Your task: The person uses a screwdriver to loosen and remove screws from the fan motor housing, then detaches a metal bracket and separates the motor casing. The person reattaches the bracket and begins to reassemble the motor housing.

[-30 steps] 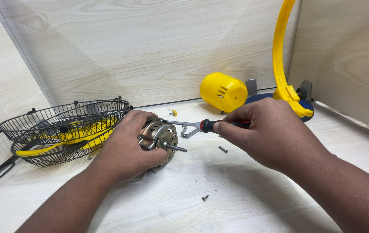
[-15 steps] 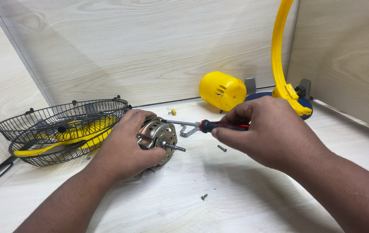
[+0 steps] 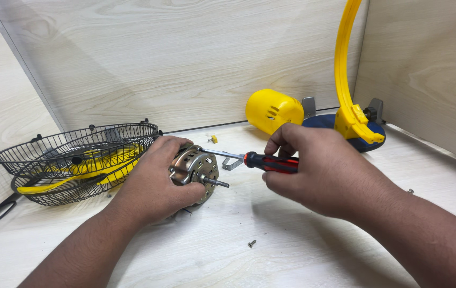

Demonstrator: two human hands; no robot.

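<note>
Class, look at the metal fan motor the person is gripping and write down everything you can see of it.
The motor is a round, silvery metal housing with slots in its face and a short dark shaft pointing right, toward the camera side. It sits low over the pale wooden table, lying on its side. The left hand wraps around its near and left sides. The screwdriver, held by the right hand, reaches its top edge with its metal shank.

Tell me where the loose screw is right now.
In the head view, the loose screw lies on the table, low centre, in front of the motor and between both forearms.
</note>
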